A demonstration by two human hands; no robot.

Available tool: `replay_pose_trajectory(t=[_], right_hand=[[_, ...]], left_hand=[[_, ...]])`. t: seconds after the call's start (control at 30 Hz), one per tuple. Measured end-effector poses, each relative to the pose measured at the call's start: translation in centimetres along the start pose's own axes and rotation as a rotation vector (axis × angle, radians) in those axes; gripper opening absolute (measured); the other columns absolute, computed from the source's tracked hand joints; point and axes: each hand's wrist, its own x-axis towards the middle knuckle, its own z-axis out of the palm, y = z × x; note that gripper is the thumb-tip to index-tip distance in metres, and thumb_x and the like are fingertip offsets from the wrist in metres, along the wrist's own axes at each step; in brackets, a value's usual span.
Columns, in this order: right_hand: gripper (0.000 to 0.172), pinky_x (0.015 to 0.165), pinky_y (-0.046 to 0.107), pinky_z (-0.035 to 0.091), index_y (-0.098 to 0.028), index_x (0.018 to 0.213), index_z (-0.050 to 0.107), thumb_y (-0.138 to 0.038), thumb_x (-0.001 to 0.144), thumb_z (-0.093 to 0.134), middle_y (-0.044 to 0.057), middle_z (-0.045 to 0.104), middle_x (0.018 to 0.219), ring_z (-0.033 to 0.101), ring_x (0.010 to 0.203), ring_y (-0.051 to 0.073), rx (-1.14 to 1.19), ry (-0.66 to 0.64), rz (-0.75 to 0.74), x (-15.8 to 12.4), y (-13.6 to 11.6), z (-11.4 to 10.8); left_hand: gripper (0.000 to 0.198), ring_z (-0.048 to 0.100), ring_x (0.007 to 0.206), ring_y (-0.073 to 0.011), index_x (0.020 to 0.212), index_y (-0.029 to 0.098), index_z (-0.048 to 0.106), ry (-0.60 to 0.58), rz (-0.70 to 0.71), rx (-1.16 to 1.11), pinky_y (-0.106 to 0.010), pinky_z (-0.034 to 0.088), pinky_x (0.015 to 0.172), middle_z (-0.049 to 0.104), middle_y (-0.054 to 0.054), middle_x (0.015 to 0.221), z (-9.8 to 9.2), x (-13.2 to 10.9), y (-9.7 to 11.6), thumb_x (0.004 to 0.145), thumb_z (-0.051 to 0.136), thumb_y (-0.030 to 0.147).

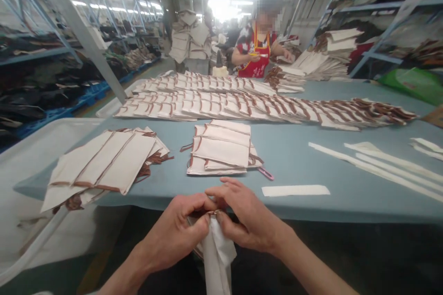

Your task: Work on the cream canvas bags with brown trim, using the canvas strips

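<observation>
Both my hands meet at the table's near edge over a cream fabric piece (216, 253) with a brown edge. My left hand (182, 226) pinches that brown edge between thumb and fingers. Close against it, my right hand (247, 219) grips the same edge from the other side, fingertips touching the left ones. The cloth hangs down below the table edge, folded, its lower end out of view. Just beyond my hands lies a small stack of cream fabric pieces (223, 145) with brown trim. A pink thread snipper (266, 174) pokes out at the stack's right side.
More trimmed pieces (104, 159) overhang the table's left corner. Long overlapping rows (207, 106) cross the blue-grey table (287, 147). Cream strips (296, 190) lie at the right. A co-worker (256, 50) in a red apron works across the table. A white bin (20, 161) stands left.
</observation>
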Motion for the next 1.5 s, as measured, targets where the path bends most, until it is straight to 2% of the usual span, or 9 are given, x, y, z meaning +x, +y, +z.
replay_pose_trajectory(t=[0.07, 0.13, 0.27, 0.5, 0.77, 1.0, 1.1, 1.3, 1.5], right_hand=[[0.021, 0.102, 0.042, 0.048, -0.02, 0.104, 0.063, -0.013, 0.089, 0.051, 0.003, 0.072, 0.082, 0.067, 0.077, 0.019, -0.068, -0.028, -0.034, 0.7, 0.0, -0.6], [0.014, 0.079, 0.034, 0.048, -0.021, 0.084, 0.062, -0.015, 0.091, 0.051, 0.0, 0.064, 0.065, 0.057, 0.062, 0.017, -0.155, -0.029, -0.072, 1.0, 0.0, -0.9], [0.019, 0.052, 0.029, 0.026, -0.02, 0.074, 0.056, -0.012, 0.09, 0.049, -0.002, 0.059, 0.058, 0.047, 0.049, 0.014, -0.221, -0.063, -0.053, 0.6, -0.2, -1.1], [0.018, 0.058, 0.026, 0.035, -0.018, 0.084, 0.058, -0.008, 0.087, 0.044, 0.004, 0.07, 0.074, 0.064, 0.064, 0.015, -0.079, -0.109, 0.056, -0.3, -1.7, -1.2], [0.019, 0.062, 0.028, 0.037, -0.014, 0.093, 0.065, -0.008, 0.088, 0.047, 0.006, 0.07, 0.079, 0.064, 0.069, 0.018, -0.078, -0.27, 0.175, -0.9, -2.4, -1.6], [0.02, 0.07, 0.027, 0.039, -0.019, 0.087, 0.058, -0.008, 0.077, 0.044, 0.001, 0.064, 0.085, 0.058, 0.077, 0.016, 0.346, -0.297, 0.363, 0.1, -2.2, -2.1], [0.01, 0.067, 0.027, 0.034, -0.019, 0.077, 0.052, -0.015, 0.083, 0.046, -0.002, 0.054, 0.076, 0.05, 0.071, 0.014, 0.422, -0.338, 0.379, 0.4, -1.8, -2.3], [0.046, 0.063, 0.027, 0.032, -0.019, 0.07, 0.048, -0.046, 0.105, 0.036, -0.003, 0.045, 0.072, 0.038, 0.067, 0.012, 0.807, -0.268, 0.462, -0.4, -0.7, -0.6], [0.058, 0.049, 0.023, 0.021, -0.02, 0.069, 0.044, -0.071, 0.09, 0.063, -0.008, 0.036, 0.062, 0.025, 0.054, 0.007, 1.103, -0.306, 0.743, -1.4, -0.4, 0.7]], left_hand=[[0.017, 0.053, 0.067, -0.0131, 0.076, 0.014, 0.065, -0.007, -0.026, 0.0, -0.022, 0.041, 0.063, 0.061, 0.002, 0.07, -0.4, 0.0, 0.6, 0.083, 0.05, 0.018], [0.017, 0.052, 0.067, -0.0132, 0.077, 0.014, 0.065, -0.009, -0.061, -0.002, -0.022, 0.04, 0.061, 0.061, 0.001, 0.071, -0.7, 0.0, 1.2, 0.085, 0.051, 0.021], [0.01, 0.047, 0.063, -0.0113, 0.076, 0.018, 0.055, 0.031, -0.061, -0.009, -0.021, 0.037, 0.056, 0.052, 0.005, 0.069, -0.5, -0.3, 1.9, 0.085, 0.052, 0.021], [0.012, 0.046, 0.058, -0.0091, 0.076, 0.018, 0.055, 0.076, 0.102, 0.129, -0.019, 0.036, 0.054, 0.051, 0.007, 0.066, 0.3, -0.6, 1.8, 0.082, 0.047, 0.013], [0.02, 0.058, 0.061, -0.0077, 0.083, 0.02, 0.061, 0.085, 0.386, 0.296, -0.016, 0.043, 0.06, 0.064, 0.006, 0.07, 0.3, -1.3, -0.4, 0.086, 0.048, 0.005], [0.023, 0.062, 0.064, -0.0108, 0.1, 0.022, 0.057, 0.088, 0.585, 0.384, -0.021, 0.045, 0.064, 0.067, 0.003, 0.076, 0.2, -1.3, -1.2, 0.09, 0.049, 0.002], [0.025, 0.059, 0.062, -0.0114, 0.099, 0.021, 0.057, 0.077, 0.593, 0.397, -0.022, 0.044, 0.061, 0.065, 0.003, 0.075, 0.2, -1.3, -1.4, 0.089, 0.049, 0.0], [0.029, 0.059, 0.063, -0.0139, 0.103, 0.021, 0.055, 0.06, 0.685, 0.381, -0.025, 0.042, 0.06, 0.066, 0.0, 0.074, 0.1, -1.1, -1.1, 0.087, 0.048, -0.003], [0.033, 0.056, 0.059, -0.0142, 0.105, 0.021, 0.056, 0.085, 0.738, 0.346, -0.026, 0.04, 0.058, 0.066, 0.0, 0.072, 0.2, -0.7, -1.7, 0.085, 0.048, -0.003]])
